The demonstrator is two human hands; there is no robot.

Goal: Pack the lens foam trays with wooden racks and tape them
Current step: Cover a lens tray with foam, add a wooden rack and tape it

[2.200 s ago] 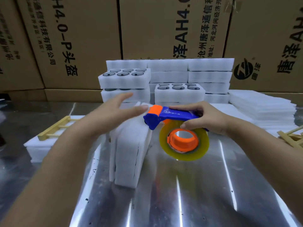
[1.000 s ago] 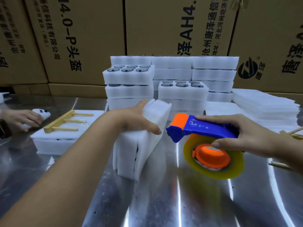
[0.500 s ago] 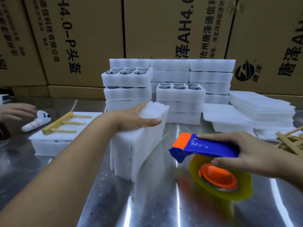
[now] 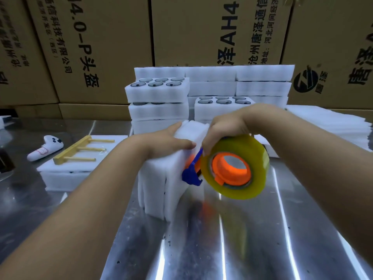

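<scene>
A bundle of white foam trays [image 4: 161,184] stands on edge at the middle of the metal table [image 4: 252,239]. My left hand [image 4: 167,143] grips the bundle's top edge, thumb on the near face. My right hand [image 4: 226,126] holds a blue and orange tape dispenser [image 4: 232,168] with a yellowish tape roll, turned downward, its blue head pressed against the bundle's right face. A wooden rack [image 4: 80,149] lies on a flat foam tray [image 4: 60,174] at the left.
Stacks of foam trays with lenses [image 4: 157,91] rise behind the bundle. Thin foam sheets [image 4: 333,126] are piled at the right. A white controller [image 4: 45,150] lies at far left. Cardboard boxes [image 4: 101,47] wall the back.
My right hand swung the dispenser up from the table and pressed its head against the bundle's right side. The other person's hand at far left has left the view.
</scene>
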